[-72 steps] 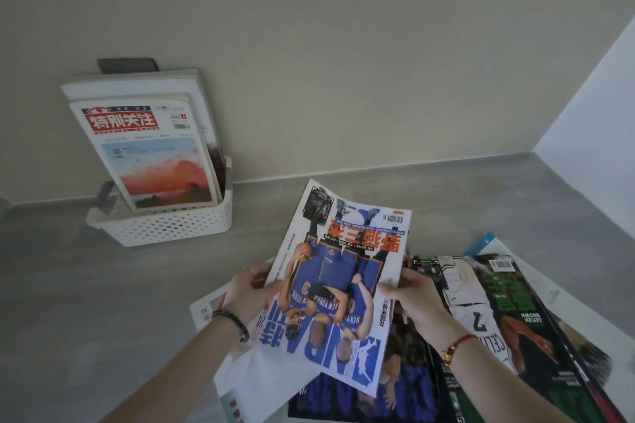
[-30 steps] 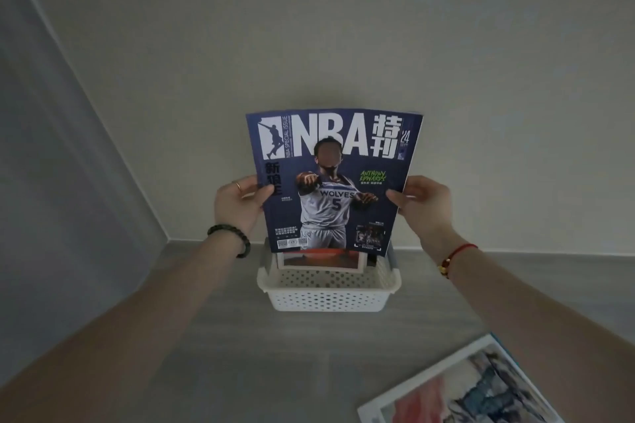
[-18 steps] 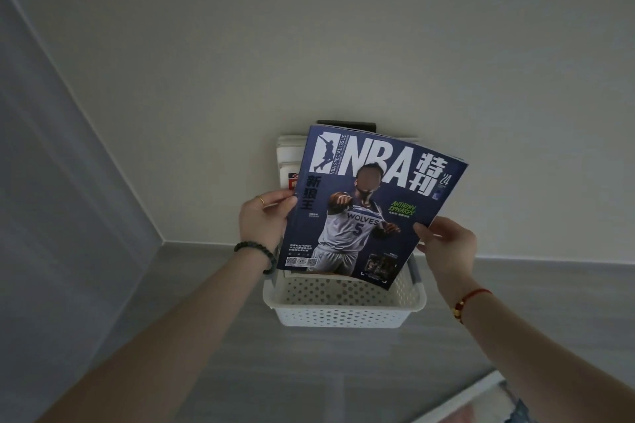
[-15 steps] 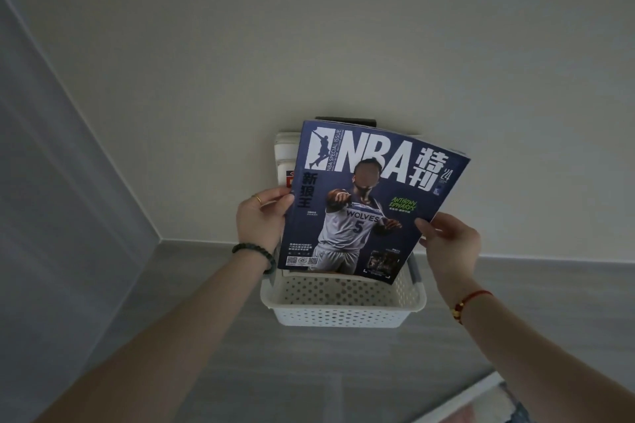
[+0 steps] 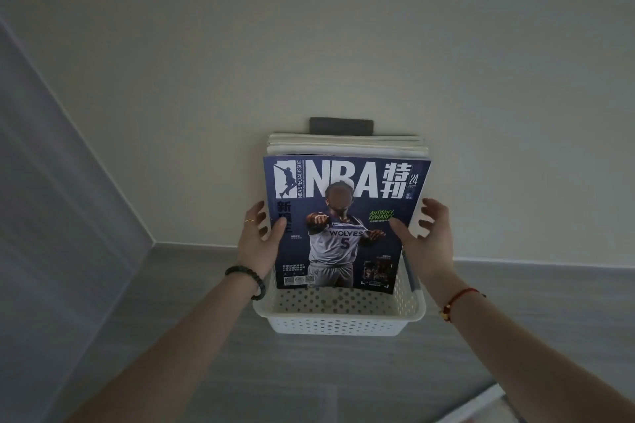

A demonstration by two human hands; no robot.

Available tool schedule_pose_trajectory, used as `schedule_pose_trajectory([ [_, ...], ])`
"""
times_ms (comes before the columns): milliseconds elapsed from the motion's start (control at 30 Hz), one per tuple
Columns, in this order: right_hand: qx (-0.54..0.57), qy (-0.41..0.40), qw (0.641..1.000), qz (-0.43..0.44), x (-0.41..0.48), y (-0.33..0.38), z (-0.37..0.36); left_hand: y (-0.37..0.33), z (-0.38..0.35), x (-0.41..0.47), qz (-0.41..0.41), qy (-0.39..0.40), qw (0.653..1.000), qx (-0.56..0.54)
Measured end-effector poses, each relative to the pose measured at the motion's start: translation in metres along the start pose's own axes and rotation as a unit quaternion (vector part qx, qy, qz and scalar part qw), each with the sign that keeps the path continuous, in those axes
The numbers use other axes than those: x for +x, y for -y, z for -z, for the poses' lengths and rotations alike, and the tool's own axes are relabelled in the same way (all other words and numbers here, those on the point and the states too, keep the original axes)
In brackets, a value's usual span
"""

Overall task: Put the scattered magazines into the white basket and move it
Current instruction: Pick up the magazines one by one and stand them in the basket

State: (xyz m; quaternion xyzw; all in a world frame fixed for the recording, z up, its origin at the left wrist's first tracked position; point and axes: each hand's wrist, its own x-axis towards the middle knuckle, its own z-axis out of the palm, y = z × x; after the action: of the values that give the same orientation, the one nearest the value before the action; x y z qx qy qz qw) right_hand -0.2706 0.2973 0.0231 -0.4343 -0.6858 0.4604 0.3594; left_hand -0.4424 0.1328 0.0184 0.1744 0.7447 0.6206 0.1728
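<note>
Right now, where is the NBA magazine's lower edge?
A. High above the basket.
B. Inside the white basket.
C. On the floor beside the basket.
B: the lower edge of the NBA magazine sits within the rim of the white basket, in front of the other magazines.

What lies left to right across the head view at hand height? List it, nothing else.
From the left: grey side wall → left hand → NBA magazine → right hand.
</note>
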Motion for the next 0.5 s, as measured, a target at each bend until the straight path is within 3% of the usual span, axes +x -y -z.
schedule_pose_trajectory([
  [100, 0.025, 0.076, 0.996, -0.042, 0.012, 0.005, -0.004, -0.004, -0.009, 0.003, -0.047, 0.042, 0.995, 0.074],
  [200, 0.003, 0.105, 0.994, -0.034, 0.021, 0.008, -0.007, -0.004, -0.013, 0.007, -0.049, 0.037, 0.996, 0.062],
  [333, -0.013, 0.083, 0.996, 0.009, 0.019, 0.003, -0.007, -0.002, -0.013, 0.008, -0.039, 0.026, 0.999, -0.026],
  [500, 0.001, 0.050, 0.998, 0.030, 0.013, 0.001, -0.008, 0.001, -0.012, 0.009, -0.055, 0.013, 0.998, -0.008],
])
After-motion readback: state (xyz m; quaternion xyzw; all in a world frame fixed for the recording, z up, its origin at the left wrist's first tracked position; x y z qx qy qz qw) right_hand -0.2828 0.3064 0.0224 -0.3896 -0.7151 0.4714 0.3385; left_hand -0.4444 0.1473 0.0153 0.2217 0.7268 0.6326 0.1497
